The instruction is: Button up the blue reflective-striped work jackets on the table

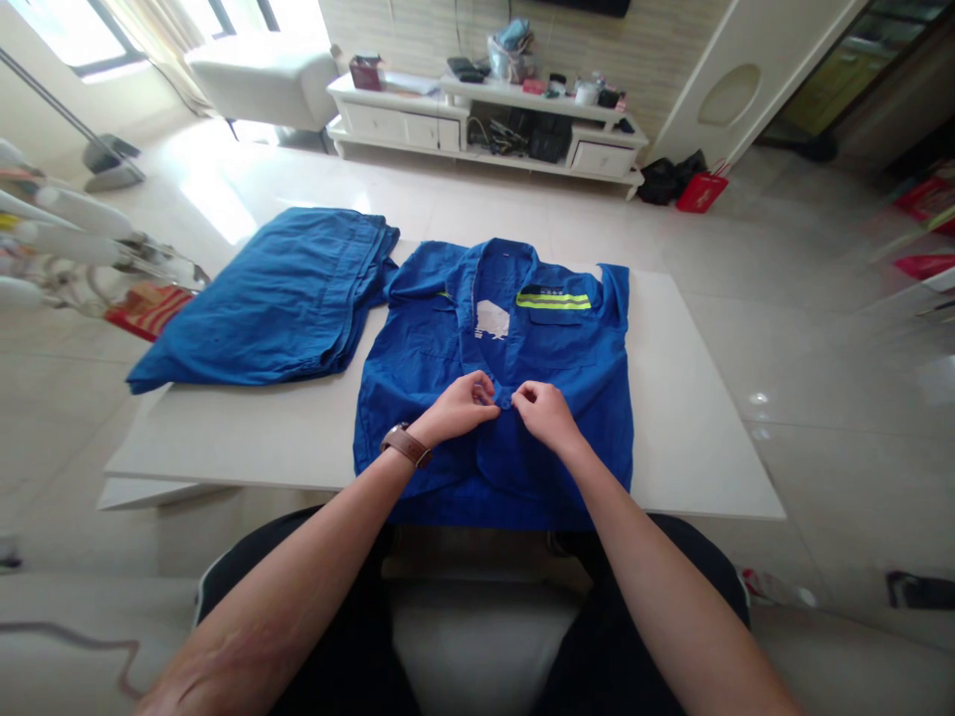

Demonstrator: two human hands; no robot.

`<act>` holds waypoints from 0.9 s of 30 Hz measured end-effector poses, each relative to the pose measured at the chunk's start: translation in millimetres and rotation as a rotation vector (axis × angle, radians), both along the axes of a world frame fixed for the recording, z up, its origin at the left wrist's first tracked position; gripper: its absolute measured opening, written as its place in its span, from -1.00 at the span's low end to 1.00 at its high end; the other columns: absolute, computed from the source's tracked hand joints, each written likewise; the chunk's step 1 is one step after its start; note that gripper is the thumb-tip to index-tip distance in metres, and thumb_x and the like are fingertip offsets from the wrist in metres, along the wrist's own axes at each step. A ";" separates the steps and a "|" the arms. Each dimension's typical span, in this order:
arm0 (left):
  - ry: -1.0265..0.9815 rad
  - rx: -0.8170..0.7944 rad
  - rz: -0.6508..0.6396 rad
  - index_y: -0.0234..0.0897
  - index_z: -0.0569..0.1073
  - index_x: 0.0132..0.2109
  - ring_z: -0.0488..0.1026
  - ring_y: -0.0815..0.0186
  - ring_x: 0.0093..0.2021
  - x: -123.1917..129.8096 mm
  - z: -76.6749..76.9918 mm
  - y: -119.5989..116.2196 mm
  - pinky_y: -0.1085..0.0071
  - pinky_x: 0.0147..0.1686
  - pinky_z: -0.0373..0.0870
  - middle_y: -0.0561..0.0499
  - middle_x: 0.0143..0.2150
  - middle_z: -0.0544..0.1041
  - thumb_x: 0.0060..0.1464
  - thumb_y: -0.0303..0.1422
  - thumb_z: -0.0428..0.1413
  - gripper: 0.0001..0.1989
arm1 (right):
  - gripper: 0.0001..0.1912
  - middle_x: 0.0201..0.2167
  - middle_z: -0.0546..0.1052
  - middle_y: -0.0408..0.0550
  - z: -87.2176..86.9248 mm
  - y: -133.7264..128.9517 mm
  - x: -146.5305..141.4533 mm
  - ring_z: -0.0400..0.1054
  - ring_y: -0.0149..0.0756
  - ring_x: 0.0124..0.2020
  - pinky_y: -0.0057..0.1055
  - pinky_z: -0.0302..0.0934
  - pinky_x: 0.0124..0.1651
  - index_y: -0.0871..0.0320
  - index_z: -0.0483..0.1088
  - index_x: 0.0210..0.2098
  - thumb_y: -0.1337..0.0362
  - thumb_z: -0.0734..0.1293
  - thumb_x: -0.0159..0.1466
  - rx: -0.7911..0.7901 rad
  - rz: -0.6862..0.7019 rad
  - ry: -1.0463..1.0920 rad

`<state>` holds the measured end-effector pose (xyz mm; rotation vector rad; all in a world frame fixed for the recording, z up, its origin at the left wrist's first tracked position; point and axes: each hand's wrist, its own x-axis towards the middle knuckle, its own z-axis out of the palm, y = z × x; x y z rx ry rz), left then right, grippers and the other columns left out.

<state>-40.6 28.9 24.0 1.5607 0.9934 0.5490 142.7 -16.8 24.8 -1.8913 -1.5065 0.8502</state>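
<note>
A blue work jacket [574, 368] lies spread face up, its collar pointing away from me. A yellow and silver reflective strip crosses its chest on the right, and a white patch shows inside the neck opening. At the middle of the front edge, my left hand [467, 406] pinches the jacket's cloth from the left. My right hand [543, 410] pinches the cloth from the right, fingertips closed. Between the fingertips a small round blue button [505, 400] is visible. A brown-strapped watch [407, 445] is on my left wrist.
The jacket rests on a white table [693, 428]. Left of it lies a folded pile of blue cloth [261, 298]. Thread cones [82, 214] on a machine stand at the far left. Beyond the table are a low white cabinet [395, 124] and a red bag [701, 191].
</note>
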 end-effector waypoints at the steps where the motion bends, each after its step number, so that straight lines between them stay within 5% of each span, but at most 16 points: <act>1: 0.092 0.064 -0.028 -0.23 0.40 -0.28 0.44 0.35 -0.41 -4.4 1.4 0.2 0.45 -0.39 0.30 0.09 -0.43 0.51 -0.09 -0.38 0.22 -0.81 | -0.79 -0.46 0.54 -0.11 1.5 -1.1 1.2 0.36 -0.30 -0.38 -0.41 0.12 -0.28 0.11 0.42 -0.49 0.20 0.27 0.23 0.007 0.009 -0.116; 8: 0.783 0.240 -0.486 -0.21 0.52 -0.35 0.51 0.17 -0.30 -32.2 -9.4 -25.5 0.38 -0.37 0.27 -0.03 -0.30 0.58 -0.26 -0.38 0.37 -0.74 | -0.82 -0.25 0.58 0.00 -1.4 -9.3 8.8 0.39 -0.22 -0.20 -0.36 0.14 -0.20 0.10 0.44 -0.38 0.22 0.27 0.32 -0.085 0.162 -0.435; 12: 0.832 0.395 -0.508 -0.21 0.54 -0.14 0.55 0.10 -0.13 -40.3 -26.8 -43.6 0.35 -0.22 0.36 -0.12 -0.12 0.61 -0.09 -0.45 0.26 -0.71 | -0.80 -0.18 0.55 0.03 -6.6 -14.2 13.5 0.36 -0.17 -0.09 -0.31 0.17 -0.07 0.10 0.46 -0.28 0.19 0.24 0.38 -0.048 0.171 -0.513; 17: 0.767 0.442 -0.477 -0.22 0.59 -0.17 0.58 0.15 -0.16 -49.1 -31.8 -40.0 0.34 -0.17 0.39 -0.12 -0.20 0.63 0.01 -0.59 0.03 -0.67 | -0.76 -0.09 0.53 0.05 -9.6 -19.1 22.4 0.32 -0.10 0.00 -0.25 0.17 -0.02 0.09 0.45 -0.21 0.14 0.21 0.42 -0.043 0.150 -0.553; 19: 0.718 0.340 -0.500 -0.21 0.62 -0.29 0.58 0.17 -0.21 -52.8 -28.3 -35.9 0.36 -0.20 0.40 -0.09 -0.28 0.64 -0.07 -0.59 0.08 -0.72 | -0.76 -0.06 0.52 0.06 -11.8 -21.3 27.5 0.31 -0.09 0.03 -0.24 0.17 0.00 0.09 0.45 -0.19 0.13 0.21 0.42 -0.049 0.150 -0.562; 24: 0.781 -0.263 -0.752 -0.22 0.54 -0.63 0.42 0.22 -0.59 -65.6 -20.2 -33.8 0.35 -0.51 0.29 0.01 -0.64 0.49 -0.39 -0.55 0.29 -0.87 | -0.74 0.01 0.50 0.07 -22.8 -29.4 42.8 0.27 -0.04 0.11 -0.15 0.16 0.07 0.09 0.44 -0.11 0.11 0.19 0.43 -0.083 0.142 -0.597; 27: 0.770 -0.199 -0.722 -0.22 0.54 -0.61 0.38 0.26 -0.59 -66.3 -18.6 -37.8 0.36 -0.50 0.26 0.01 -0.62 0.49 -0.32 -0.39 0.37 -0.87 | -0.73 0.10 0.45 0.09 -27.9 -35.1 51.7 0.22 0.00 0.18 -0.08 0.14 0.11 0.07 0.43 -0.04 0.09 0.21 0.41 -0.096 0.095 -0.611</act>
